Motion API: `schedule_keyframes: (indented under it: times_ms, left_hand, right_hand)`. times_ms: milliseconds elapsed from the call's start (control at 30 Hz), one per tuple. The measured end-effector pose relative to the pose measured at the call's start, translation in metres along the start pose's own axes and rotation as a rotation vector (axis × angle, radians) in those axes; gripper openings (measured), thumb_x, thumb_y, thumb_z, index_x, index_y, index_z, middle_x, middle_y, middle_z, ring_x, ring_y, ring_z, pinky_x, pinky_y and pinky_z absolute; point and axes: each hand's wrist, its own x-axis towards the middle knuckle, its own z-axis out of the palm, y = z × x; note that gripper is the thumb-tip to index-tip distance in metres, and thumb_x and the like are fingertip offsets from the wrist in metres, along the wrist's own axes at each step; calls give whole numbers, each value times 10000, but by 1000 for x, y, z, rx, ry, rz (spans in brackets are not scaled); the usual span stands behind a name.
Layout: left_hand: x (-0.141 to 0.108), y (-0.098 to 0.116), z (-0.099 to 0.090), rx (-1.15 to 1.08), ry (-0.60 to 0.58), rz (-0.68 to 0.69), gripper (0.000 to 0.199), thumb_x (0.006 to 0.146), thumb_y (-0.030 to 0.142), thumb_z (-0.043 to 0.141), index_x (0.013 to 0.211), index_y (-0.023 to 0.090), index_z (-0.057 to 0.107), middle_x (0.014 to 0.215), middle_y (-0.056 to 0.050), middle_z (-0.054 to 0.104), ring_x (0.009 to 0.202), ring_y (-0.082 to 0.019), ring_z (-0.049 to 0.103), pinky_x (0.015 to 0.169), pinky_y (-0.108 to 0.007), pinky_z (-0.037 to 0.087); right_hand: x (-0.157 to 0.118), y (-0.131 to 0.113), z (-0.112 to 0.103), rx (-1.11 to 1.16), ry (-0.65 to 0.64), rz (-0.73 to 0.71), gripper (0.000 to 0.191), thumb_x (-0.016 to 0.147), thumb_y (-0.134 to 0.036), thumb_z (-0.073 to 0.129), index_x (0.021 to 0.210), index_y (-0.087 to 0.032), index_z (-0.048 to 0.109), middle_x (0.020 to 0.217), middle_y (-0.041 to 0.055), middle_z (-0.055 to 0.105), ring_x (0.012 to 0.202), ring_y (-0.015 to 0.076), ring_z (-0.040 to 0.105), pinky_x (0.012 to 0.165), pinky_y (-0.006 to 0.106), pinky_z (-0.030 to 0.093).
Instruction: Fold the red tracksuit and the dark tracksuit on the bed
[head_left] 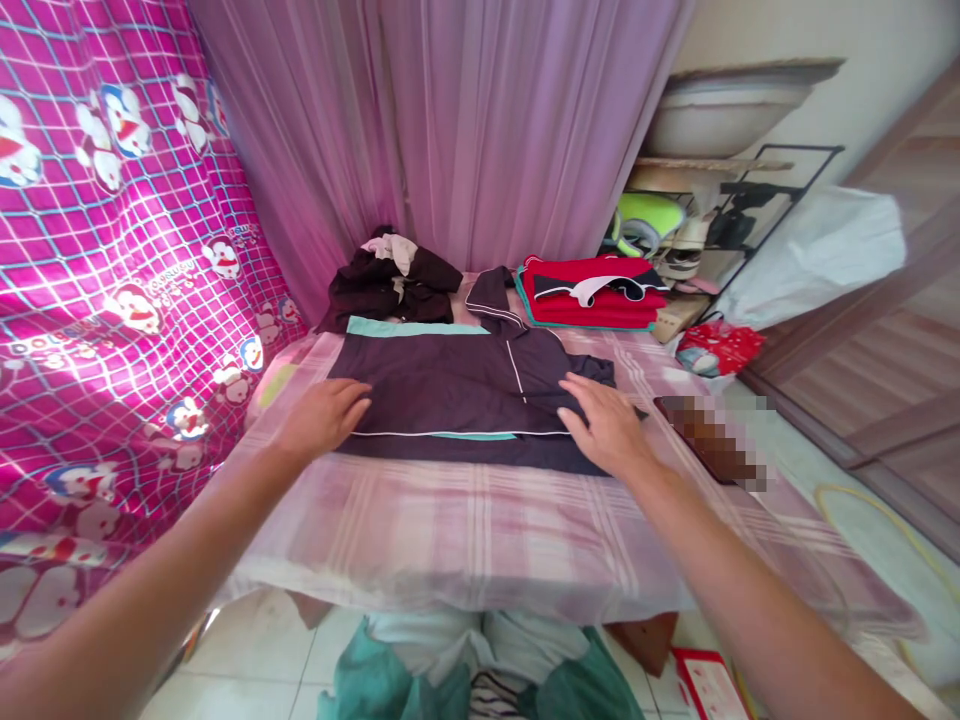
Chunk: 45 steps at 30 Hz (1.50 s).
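Note:
A dark garment with white piping lies flat across the table, its hooded or collared end toward the back right. Strips of teal cloth show along its far and near edges. My left hand rests at the garment's left end, fingers apart and holding nothing. On the right end, near the sleeve, my right hand lies with its thumb and fingers spread, also holding nothing. Behind the garment sits a crumpled dark pile of clothes. A folded red stack with a dark and white collar on top is at the back right.
A plaid cloth covers the table. On its right side lies a phone, partly pixelated. Beyond are a red bag, a white bag and a rack. Purple curtains hang behind; a pink patterned cloth hangs left.

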Motion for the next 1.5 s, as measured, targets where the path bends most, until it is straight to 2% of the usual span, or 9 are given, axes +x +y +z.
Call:
schedule_keyframes:
  times_ms: [167,333,500,700,867,1100,1267,1400,1500]
  left_hand:
    - [52,58,48,-33,-120,-225,547,980,506,330,1438,257,494,1538,-90,449,1436,-307,356,1176,-592,201]
    - [52,56,73,-73,-209,-318,611,969,569,322,1498,276,406,1591,-89,359,1476,-310,283,1170,-618,190]
    - [43,29,75,-72,-170,-285,587,972,547,326,1474,267,447,1564,-88,409,1451,-299,341,1167,-559,259]
    - [31,1,87,45,-36,-307,614,955,543,374,1432,178,502,1512,-139,473,1407,-312,414,1147,-463,335]
    - [32,4,88,49,-42,-293,633,951,530,369,1423,133,511,1495,-170,485,1389,-346,433,1115,-512,375]
    - [29,11,73,42,130,-178,523,956,422,353,1298,145,636,1407,-135,586,1365,-312,470,1149,-503,332]
    - [29,9,75,14,47,-217,516,947,431,339,1241,177,679,1335,-102,647,1295,-312,546,1106,-521,383]
    - [31,6,77,-8,41,-223,556,941,461,322,1247,161,676,1333,-106,648,1280,-318,559,1099,-516,398]
    - [30,2,79,-34,42,-207,592,937,486,313,1238,134,682,1313,-121,660,1259,-321,575,1083,-488,430]
  right_hand:
    - [41,-52,50,-1,-228,83,531,1009,-432,310,1500,-258,409,1563,86,399,1435,268,346,1167,554,200]
    - [22,-34,69,-13,-495,152,570,1011,-505,247,1524,-287,368,1600,62,328,1472,252,283,1168,570,213]
    - [6,-8,66,-76,-484,147,577,1004,-506,252,1520,-280,381,1599,66,329,1473,255,284,1172,559,222]
    - [0,-9,62,-118,-453,166,575,1004,-498,265,1507,-260,408,1593,70,340,1466,252,300,1176,559,209]
    - [1,-13,59,-93,-393,167,544,1004,-484,305,1480,-263,451,1575,82,376,1449,260,330,1169,558,219]
    - [2,-15,55,-29,-375,186,535,997,-475,361,1472,-254,465,1566,90,393,1447,277,335,1172,566,211]
    - [5,-16,51,35,-390,218,530,985,-472,405,1452,-238,495,1556,105,406,1448,287,333,1169,560,231]
    - [30,-6,40,170,-395,202,511,981,-458,413,1403,-208,556,1481,120,508,1367,265,464,1136,459,344]
    - [57,12,39,221,-295,192,489,980,-409,425,1375,-169,582,1425,118,568,1321,236,517,1127,371,373]
